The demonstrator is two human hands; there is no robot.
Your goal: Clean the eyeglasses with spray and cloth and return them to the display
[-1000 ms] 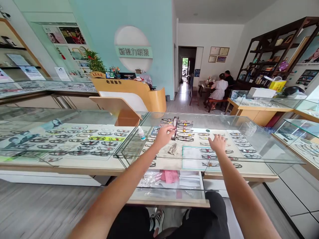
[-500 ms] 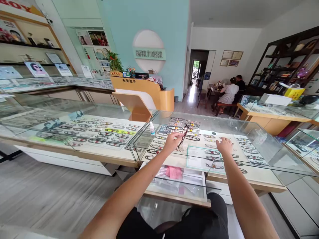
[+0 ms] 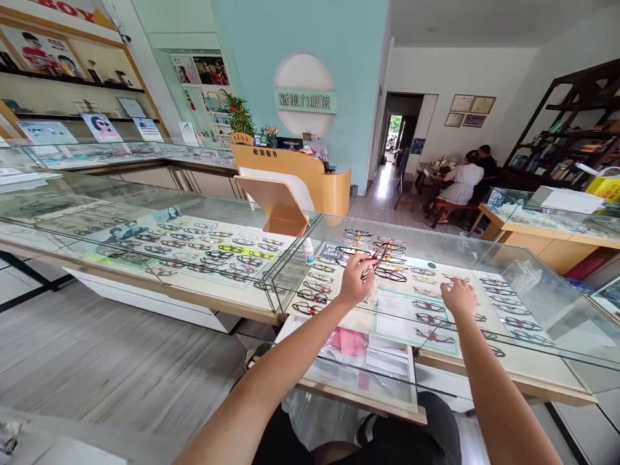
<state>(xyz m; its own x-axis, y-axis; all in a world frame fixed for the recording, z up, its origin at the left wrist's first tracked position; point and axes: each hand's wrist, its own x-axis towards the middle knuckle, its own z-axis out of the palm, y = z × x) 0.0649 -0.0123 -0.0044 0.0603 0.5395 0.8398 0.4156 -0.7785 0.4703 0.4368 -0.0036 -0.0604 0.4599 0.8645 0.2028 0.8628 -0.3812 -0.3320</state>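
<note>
My left hand (image 3: 357,279) is closed on a pair of dark reddish eyeglasses (image 3: 381,253), held above the glass display case (image 3: 334,223). The frames are tilted, and fingers hide part of them. To the right, my right hand (image 3: 459,298) is open, fingers loosely spread, over rows of glasses; whether it touches anything I cannot tell. Between the hands lies a white sheet with a green border (image 3: 394,313), with several eyeglasses on its right part. A small white bottle (image 3: 309,250) with a blue label stands left of my left hand.
Below the case, an open drawer (image 3: 314,387) holds a pink cloth (image 3: 349,342) and white boxes (image 3: 387,358). Another glass case (image 3: 145,294) with glasses extends left. A wooden counter (image 3: 285,165) stands behind. Two people sit at a table at the back right (image 3: 462,181).
The view has swung slightly left, so everything sits further right. In my left hand the eyeglasses have turned from hanging steeply to a flatter slant. My right hand stays over the rows.
</note>
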